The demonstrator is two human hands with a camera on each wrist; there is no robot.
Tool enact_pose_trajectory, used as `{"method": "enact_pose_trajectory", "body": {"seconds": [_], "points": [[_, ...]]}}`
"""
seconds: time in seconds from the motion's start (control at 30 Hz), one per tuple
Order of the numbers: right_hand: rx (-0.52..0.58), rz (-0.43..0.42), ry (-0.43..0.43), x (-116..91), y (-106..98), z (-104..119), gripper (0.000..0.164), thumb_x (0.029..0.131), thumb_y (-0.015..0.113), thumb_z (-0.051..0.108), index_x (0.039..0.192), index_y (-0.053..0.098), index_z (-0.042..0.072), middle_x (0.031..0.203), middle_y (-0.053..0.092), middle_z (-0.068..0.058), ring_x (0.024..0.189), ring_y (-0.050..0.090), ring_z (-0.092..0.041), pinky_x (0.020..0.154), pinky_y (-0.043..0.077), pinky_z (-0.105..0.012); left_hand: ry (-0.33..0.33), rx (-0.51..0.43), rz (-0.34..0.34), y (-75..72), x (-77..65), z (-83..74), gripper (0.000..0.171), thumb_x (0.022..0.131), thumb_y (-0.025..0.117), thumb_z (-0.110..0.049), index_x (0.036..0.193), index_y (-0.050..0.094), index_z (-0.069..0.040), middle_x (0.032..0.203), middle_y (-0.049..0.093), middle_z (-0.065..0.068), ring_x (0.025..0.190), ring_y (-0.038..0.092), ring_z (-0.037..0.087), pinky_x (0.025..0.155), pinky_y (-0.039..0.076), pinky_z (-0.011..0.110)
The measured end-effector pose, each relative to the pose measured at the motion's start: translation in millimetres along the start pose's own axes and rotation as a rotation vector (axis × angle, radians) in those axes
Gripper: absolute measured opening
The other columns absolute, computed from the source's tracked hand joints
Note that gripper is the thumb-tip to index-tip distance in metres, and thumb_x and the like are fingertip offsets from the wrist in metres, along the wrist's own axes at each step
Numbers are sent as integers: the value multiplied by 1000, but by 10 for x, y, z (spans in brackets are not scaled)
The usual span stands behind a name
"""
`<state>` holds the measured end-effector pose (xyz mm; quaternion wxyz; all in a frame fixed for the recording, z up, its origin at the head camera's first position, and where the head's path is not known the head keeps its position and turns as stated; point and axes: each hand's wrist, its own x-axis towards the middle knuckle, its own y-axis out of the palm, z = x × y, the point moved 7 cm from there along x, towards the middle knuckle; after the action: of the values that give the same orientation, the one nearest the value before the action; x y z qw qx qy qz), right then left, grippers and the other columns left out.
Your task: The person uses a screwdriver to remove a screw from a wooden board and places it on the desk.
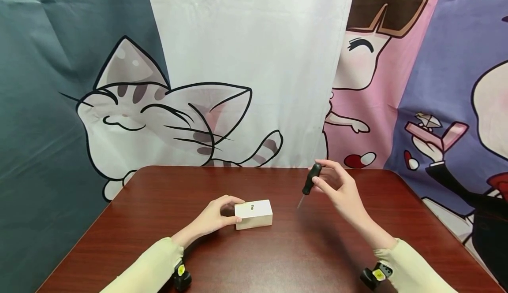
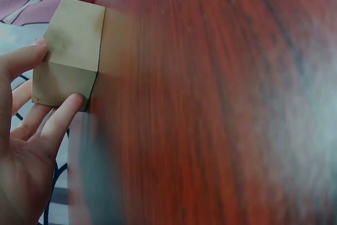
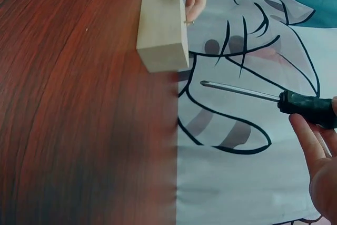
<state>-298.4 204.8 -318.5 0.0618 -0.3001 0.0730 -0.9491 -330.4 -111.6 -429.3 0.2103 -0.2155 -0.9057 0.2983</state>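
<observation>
A pale wooden block sits on the table with two small dark spots on its top face. My left hand grips its left end, the thumb on the near side and the fingers behind; in the left wrist view the thumb and fingertips press on the block. To the right, my right hand holds a screwdriver up in the air by its black handle. The thin metal shaft points down and to the left, its tip apart from the block. In the right wrist view the screwdriver's shaft shows whole.
The reddish-brown wooden table extends around both hands. Behind its far edge hangs a curtain printed with a cartoon cat and figures. A dark camera is strapped at each wrist, by the pale yellow sleeves.
</observation>
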Motion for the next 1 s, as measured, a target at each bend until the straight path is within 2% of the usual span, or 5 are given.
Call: {"method": "enact_pose_trajectory", "body": {"seconds": [0.2,0.6,0.83,1.0], "points": [[59,9,-8,53,74,3,51,93,63,-3,141,47,3,114,72,6,97,73,-12,75,62,-37,18,-4,23,95,20,-58,45,86,78,-28,127,62,-19,119,65,1,105,65,12,93,53,27],[68,28,-18,151,271,77,52,93,63,-1,142,49,6,117,72,4,99,72,-12,77,62,-36,15,-53,72,217,61,-173,45,85,79,-26,127,63,-22,118,64,0,105,65,13,93,51,27],[71,15,-7,157,363,54,50,93,64,0,141,51,8,116,72,5,98,72,-13,78,61,-39,29,-47,101,301,89,-229,46,84,79,-27,127,63,-23,114,63,-1,105,64,12,93,51,28],[61,14,-1,137,426,23,48,93,65,1,139,52,8,115,73,7,95,72,-12,78,62,-36,36,-55,125,355,110,-275,49,83,80,-27,128,63,-22,112,62,-2,107,63,11,96,50,29]]}}
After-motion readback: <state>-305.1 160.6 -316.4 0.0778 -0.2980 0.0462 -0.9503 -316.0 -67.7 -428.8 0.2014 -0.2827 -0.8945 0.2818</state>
